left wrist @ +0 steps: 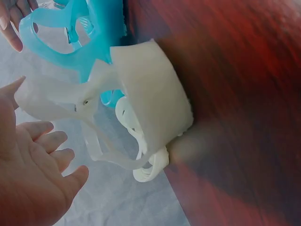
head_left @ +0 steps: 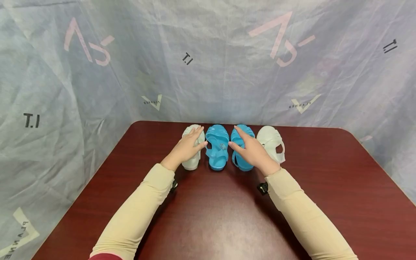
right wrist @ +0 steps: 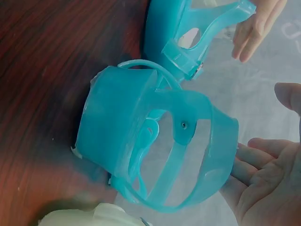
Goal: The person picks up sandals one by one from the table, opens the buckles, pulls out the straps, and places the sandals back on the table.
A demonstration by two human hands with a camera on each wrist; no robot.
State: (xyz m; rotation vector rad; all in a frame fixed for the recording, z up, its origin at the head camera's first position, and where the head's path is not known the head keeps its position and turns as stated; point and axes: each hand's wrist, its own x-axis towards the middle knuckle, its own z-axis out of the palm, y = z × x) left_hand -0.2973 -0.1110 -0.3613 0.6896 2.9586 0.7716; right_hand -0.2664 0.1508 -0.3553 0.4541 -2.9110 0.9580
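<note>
Four jelly sandals would be several: they stand in a row near the table's far edge, heels toward me. My left hand (head_left: 186, 147), fingers extended, is over the left white sandal (head_left: 191, 165); in the left wrist view its fingers lie beside the sandal's ankle strap (left wrist: 47, 96). Right of it stands a blue sandal (head_left: 217, 160), its strap upright. My right hand (head_left: 255, 151) spreads over the second blue sandal (head_left: 244, 167), with fingertips right at its strap (right wrist: 221, 155) in the right wrist view. Another white sandal (head_left: 269, 135) sits at the row's right end. Neither hand grips anything.
The dark red wooden table (head_left: 214, 216) extends toward me and to both sides of the row. Behind it hangs a grey printed cloth (head_left: 214, 79). Dark wrist camera mounts (head_left: 263, 187) sit under the sleeves.
</note>
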